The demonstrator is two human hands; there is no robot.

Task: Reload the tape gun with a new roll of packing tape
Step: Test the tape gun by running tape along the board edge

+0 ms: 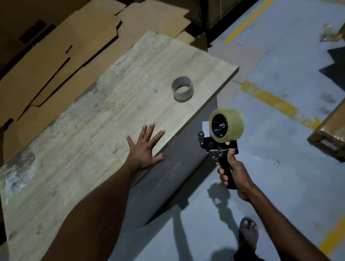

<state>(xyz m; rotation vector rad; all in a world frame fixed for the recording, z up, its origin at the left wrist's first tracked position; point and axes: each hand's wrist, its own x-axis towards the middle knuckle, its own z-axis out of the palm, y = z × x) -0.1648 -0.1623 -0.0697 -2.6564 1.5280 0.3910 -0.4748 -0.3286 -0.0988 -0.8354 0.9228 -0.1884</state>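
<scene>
The right hand [232,172] is wrapped tight round the black handle of the tape gun [220,145], holding it upright out over the grey floor [278,136], just off the table's near-right edge. On the gun's hub, at about 12 o'clock from that fist, sits a full roll of clear packing tape [227,124]; its axis runs roughly level and its open face is turned toward 9 o'clock, to the table. A short white tab shows at the roll's left side, near the gun's front plate; whether the tape is threaded through the guide I cannot tell. The left hand [145,147] lies flat and spread on the pale wooden table [86,135], holding nothing, at about 9 o'clock from the gun and close beside it. It is plainly the nearer free hand to the roll's open face and the loose tab, so any threading would likely fall to it. An empty cardboard core [182,88] stands on end on the table at roughly 11 o'clock from the gun, well apart from both hands. Judging by this, the roll is seated and only feeding the tape end remains.
</scene>
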